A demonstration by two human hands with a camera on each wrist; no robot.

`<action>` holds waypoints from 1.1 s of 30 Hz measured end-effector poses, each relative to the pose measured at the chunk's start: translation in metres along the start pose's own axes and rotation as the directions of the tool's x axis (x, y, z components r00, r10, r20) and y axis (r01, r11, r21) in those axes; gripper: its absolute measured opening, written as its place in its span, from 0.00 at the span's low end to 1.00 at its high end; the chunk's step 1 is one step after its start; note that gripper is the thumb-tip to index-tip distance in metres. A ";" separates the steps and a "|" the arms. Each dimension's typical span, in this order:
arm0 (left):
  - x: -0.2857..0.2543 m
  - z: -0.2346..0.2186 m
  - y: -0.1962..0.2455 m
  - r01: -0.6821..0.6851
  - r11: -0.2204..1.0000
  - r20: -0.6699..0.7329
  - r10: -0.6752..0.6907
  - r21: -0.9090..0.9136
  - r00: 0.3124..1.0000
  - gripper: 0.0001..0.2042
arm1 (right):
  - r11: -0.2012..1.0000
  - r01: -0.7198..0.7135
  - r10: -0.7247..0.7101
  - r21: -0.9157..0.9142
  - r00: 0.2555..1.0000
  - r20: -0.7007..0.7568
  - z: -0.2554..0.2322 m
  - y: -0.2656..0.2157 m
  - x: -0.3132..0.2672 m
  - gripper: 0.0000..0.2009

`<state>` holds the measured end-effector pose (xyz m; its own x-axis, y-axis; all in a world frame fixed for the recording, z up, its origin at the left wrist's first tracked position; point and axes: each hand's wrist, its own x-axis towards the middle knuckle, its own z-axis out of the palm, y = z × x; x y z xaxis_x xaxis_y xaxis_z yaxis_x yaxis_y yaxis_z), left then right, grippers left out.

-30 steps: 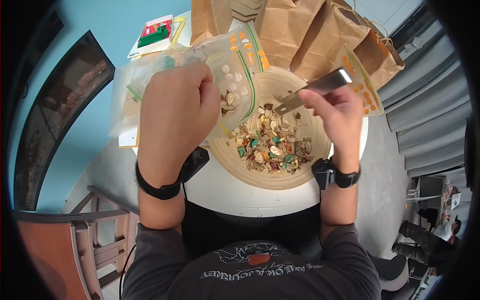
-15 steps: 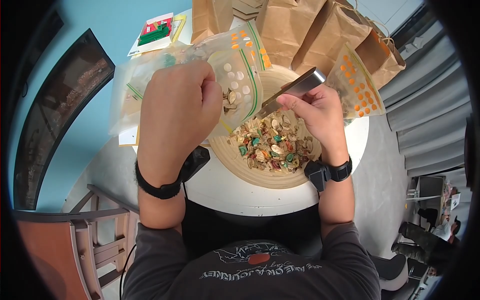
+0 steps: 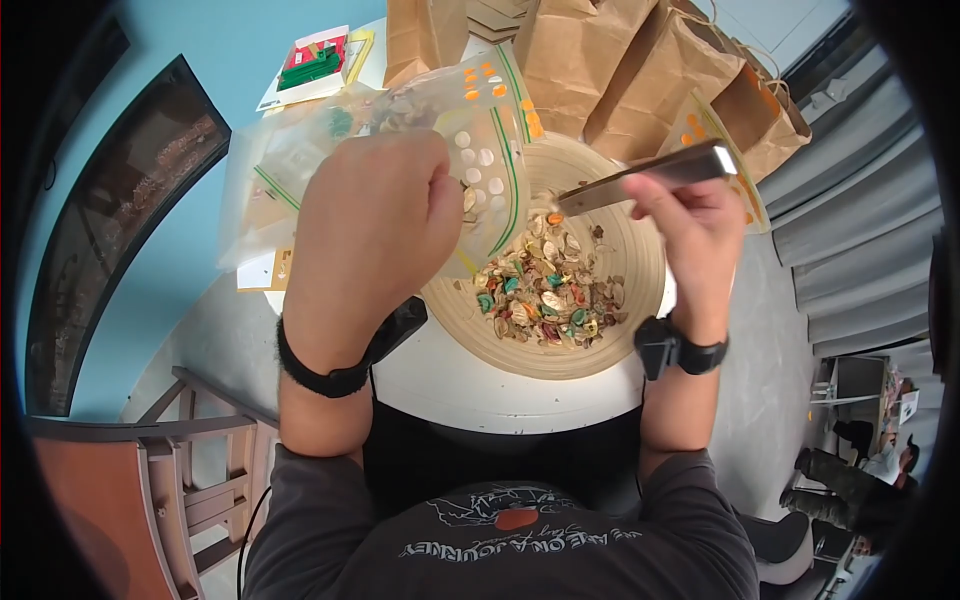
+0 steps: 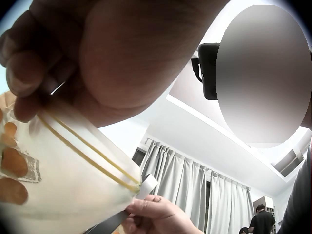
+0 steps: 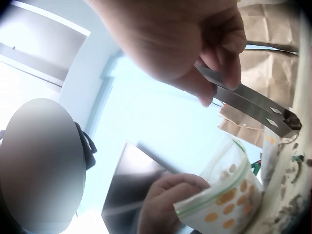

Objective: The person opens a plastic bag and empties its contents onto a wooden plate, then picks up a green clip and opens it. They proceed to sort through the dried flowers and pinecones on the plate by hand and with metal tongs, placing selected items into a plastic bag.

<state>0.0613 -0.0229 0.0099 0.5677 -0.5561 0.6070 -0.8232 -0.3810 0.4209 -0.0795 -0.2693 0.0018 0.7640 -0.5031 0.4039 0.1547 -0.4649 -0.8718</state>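
Observation:
My left hand (image 3: 375,240) grips the top edge of a clear zip bag (image 5: 231,202) with orange and white dots, held with its mouth open at the left of a round wooden bowl (image 3: 640,275). Some pale dried pieces show inside the bag. My right hand (image 3: 695,235) pinches metal tongs (image 3: 655,180) between thumb and fingers over the bowl's right side. In the right wrist view a dark dried piece (image 5: 292,119) sits at the tongs' tips. Mixed potpourri (image 3: 550,290), with pale, green, red and brown bits, lies spread in the bowl.
Brown paper bags (image 3: 630,70) stand behind the bowl. A second dotted zip bag (image 3: 745,200) stands at the right, partly behind my right hand. A small box with green and red contents (image 3: 312,65) lies back left. The white table's rounded edge (image 3: 520,418) is near my body.
My right hand swung left with the tongs to the zip bag's mouth, then back right over the bowl. My left hand shifted slightly right, still holding the bag.

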 end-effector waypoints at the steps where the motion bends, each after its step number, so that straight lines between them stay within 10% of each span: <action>1: 0.000 0.001 0.001 -0.014 1.000 0.007 0.014 -0.001 1.000 0.04 | 0.997 0.038 -0.034 0.073 0.998 -0.061 -0.008 -0.009 -0.001 0.06; 6: -0.002 0.007 0.003 -0.040 0.999 0.037 0.039 0.009 0.999 0.03 | 0.916 0.148 -0.114 0.374 0.987 -0.113 0.008 -0.021 -0.011 0.07; 11: -0.003 0.001 -0.003 -0.040 0.999 -0.047 0.041 0.014 0.998 0.04 | 0.945 0.133 -0.064 0.299 0.971 -0.231 -0.008 -0.018 -0.003 0.10; 18: -0.003 -0.015 -0.017 0.083 0.996 -0.104 -0.084 -0.013 0.991 0.06 | 0.949 -0.060 0.029 -0.311 0.994 -0.105 -0.033 -0.032 -0.001 0.12; 20: -0.003 -0.017 -0.019 0.087 0.996 -0.121 -0.089 -0.022 0.989 0.06 | 0.692 -0.063 0.127 -0.720 0.991 0.034 -0.023 -0.048 0.005 0.15; 22: -0.003 -0.019 -0.019 0.072 0.997 -0.145 -0.076 -0.034 0.987 0.06 | 0.617 -0.046 0.210 -0.786 0.972 0.108 -0.022 -0.036 0.024 0.17; 24: -0.003 -0.020 -0.022 0.052 0.998 -0.162 -0.058 -0.041 0.985 0.06 | 0.274 0.175 0.326 -0.946 0.908 0.263 -0.008 -0.036 0.037 0.16; 33: -0.006 -0.032 -0.032 0.025 0.997 -0.229 -0.042 -0.077 0.973 0.06 | 0.180 0.323 0.402 -0.929 0.838 0.370 0.023 0.027 0.064 0.15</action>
<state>0.0844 0.0164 0.0143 0.5876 -0.3557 0.7268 -0.8060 -0.3367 0.4868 -0.0120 -0.2969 -0.0019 0.9338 -0.3391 -0.1145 -0.3069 -0.9232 0.2314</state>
